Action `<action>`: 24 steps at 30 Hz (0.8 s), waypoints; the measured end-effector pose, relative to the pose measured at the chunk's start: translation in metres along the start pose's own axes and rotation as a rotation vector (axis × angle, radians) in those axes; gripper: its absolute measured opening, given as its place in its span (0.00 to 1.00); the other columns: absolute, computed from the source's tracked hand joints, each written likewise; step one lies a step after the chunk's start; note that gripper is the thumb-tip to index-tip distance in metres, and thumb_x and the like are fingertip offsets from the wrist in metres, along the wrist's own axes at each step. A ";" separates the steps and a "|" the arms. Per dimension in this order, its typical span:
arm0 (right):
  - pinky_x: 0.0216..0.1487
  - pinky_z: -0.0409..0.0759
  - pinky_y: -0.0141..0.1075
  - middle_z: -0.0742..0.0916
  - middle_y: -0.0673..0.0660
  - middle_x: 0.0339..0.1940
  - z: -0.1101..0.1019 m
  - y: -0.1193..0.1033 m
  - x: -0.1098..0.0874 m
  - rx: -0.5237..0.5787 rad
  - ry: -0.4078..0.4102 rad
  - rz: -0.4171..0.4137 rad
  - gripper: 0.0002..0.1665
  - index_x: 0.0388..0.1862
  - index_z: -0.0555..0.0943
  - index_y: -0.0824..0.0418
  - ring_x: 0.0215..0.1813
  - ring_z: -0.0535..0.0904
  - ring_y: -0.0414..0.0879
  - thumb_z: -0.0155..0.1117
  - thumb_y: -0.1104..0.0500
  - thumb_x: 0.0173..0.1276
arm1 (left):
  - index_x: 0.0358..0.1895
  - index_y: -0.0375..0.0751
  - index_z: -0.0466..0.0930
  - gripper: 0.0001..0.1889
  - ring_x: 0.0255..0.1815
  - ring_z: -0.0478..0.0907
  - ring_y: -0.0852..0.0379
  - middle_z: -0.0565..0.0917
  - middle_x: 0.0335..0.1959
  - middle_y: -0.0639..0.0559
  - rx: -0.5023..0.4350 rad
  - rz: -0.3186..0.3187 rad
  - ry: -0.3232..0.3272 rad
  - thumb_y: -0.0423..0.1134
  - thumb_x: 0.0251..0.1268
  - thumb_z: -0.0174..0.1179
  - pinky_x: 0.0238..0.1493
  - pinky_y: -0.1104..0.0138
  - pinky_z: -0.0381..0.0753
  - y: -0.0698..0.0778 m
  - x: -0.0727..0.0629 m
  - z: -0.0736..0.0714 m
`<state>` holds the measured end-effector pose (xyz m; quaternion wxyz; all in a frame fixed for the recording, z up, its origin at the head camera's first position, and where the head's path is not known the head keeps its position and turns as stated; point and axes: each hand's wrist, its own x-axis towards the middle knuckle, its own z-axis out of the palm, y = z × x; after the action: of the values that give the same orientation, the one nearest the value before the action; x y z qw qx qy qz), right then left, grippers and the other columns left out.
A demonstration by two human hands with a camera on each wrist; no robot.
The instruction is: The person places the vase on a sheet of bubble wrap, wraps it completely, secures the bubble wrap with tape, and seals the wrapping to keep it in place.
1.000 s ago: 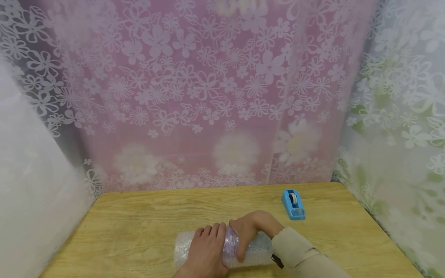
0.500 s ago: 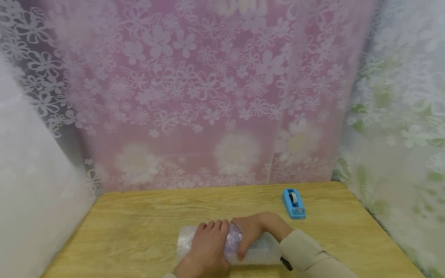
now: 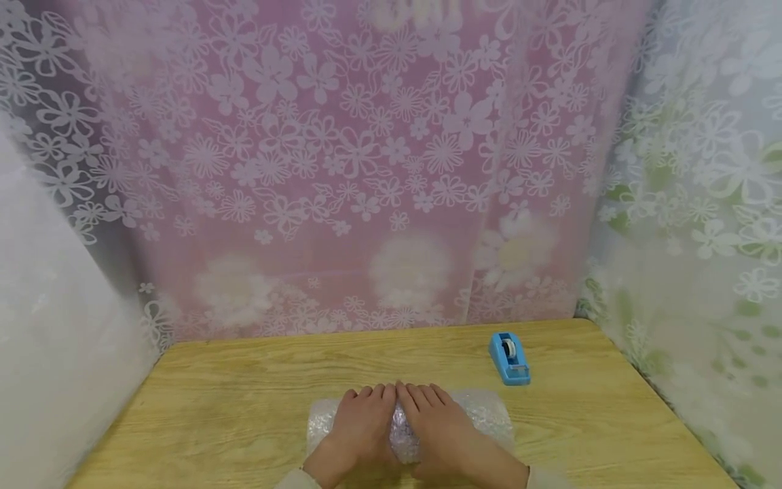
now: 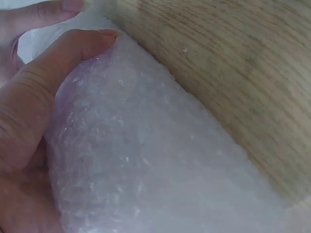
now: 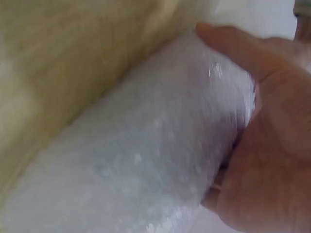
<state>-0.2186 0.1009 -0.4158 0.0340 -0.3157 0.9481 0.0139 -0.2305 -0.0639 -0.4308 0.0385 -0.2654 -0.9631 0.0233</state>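
A bubble-wrap roll (image 3: 489,415) lies crosswise near the table's front, with a purplish tint showing through its middle. My left hand (image 3: 363,428) holds it left of the middle, fingers over the top; in the left wrist view the thumb curves along the side of the bubble wrap (image 4: 146,141). Close beside it, my right hand (image 3: 441,431) grips the roll on the other side of the tinted band, the two hands' fingertips almost meeting. The right wrist view has that thumb lying on the wrap (image 5: 141,136), slightly blurred. Whatever is inside the wrap is hidden.
A blue tape dispenser (image 3: 510,360) with a tape roll in it stands on the wooden table (image 3: 244,380), back right of the hands. Flowered sheets (image 3: 342,258) hang behind the table and along both sides.
My right hand has turned from a sideways, thumb-down hold to a forward-pointing one beside the left hand. More of the roll's right end is exposed. The left hand keeps its hold.
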 end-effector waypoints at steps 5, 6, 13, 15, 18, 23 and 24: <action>0.66 0.61 0.51 0.67 0.60 0.70 0.012 -0.004 0.001 0.036 0.067 0.033 0.63 0.74 0.55 0.64 0.69 0.62 0.54 0.74 0.38 0.46 | 0.53 0.43 0.69 0.49 0.43 0.76 0.52 0.77 0.44 0.53 -0.043 -0.005 -0.032 0.71 0.26 0.71 0.43 0.53 0.75 -0.003 0.003 0.000; 0.66 0.62 0.50 0.68 0.61 0.68 0.014 -0.003 0.002 0.030 0.089 0.029 0.63 0.73 0.56 0.64 0.68 0.63 0.55 0.74 0.38 0.46 | 0.53 0.44 0.69 0.48 0.42 0.76 0.53 0.77 0.43 0.54 -0.050 -0.006 -0.040 0.70 0.26 0.72 0.42 0.54 0.75 -0.004 0.004 -0.001; 0.61 0.69 0.47 0.74 0.62 0.59 0.020 0.005 0.013 0.026 0.155 0.001 0.57 0.66 0.62 0.66 0.61 0.70 0.54 0.78 0.42 0.43 | 0.48 0.46 0.69 0.43 0.36 0.76 0.55 0.76 0.36 0.57 -0.148 -0.001 -0.133 0.66 0.24 0.74 0.40 0.55 0.75 -0.016 0.013 -0.004; 0.59 0.72 0.45 0.76 0.61 0.56 0.019 0.008 0.017 0.019 0.162 -0.015 0.55 0.64 0.63 0.65 0.58 0.73 0.53 0.79 0.42 0.43 | 0.46 0.46 0.69 0.42 0.34 0.75 0.57 0.75 0.34 0.58 -0.189 -0.003 -0.158 0.65 0.25 0.74 0.38 0.56 0.75 -0.019 0.016 -0.005; 0.53 0.76 0.43 0.77 0.59 0.51 0.015 0.012 0.023 0.005 0.166 -0.046 0.53 0.60 0.65 0.65 0.51 0.76 0.51 0.78 0.40 0.43 | 0.45 0.46 0.69 0.40 0.31 0.73 0.59 0.73 0.31 0.59 -0.247 -0.011 -0.171 0.64 0.26 0.74 0.35 0.59 0.75 -0.023 0.019 -0.006; 0.43 0.78 0.38 0.78 0.56 0.43 0.008 0.018 0.030 -0.018 0.150 -0.084 0.50 0.55 0.67 0.63 0.40 0.76 0.47 0.76 0.36 0.42 | 0.46 0.45 0.69 0.40 0.30 0.73 0.59 0.74 0.31 0.59 -0.246 0.007 -0.122 0.67 0.29 0.71 0.33 0.61 0.76 -0.027 0.019 -0.003; 0.41 0.78 0.37 0.77 0.55 0.41 0.007 0.019 0.031 -0.013 0.138 -0.086 0.49 0.54 0.68 0.63 0.38 0.76 0.46 0.76 0.36 0.41 | 0.47 0.46 0.69 0.41 0.32 0.73 0.59 0.74 0.33 0.59 -0.224 0.017 -0.102 0.68 0.30 0.70 0.35 0.60 0.76 -0.028 0.018 -0.002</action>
<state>-0.2543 0.0977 -0.4246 -0.0331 -0.3565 0.9337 -0.0032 -0.2598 -0.0783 -0.4261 -0.0407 -0.2748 -0.9581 -0.0705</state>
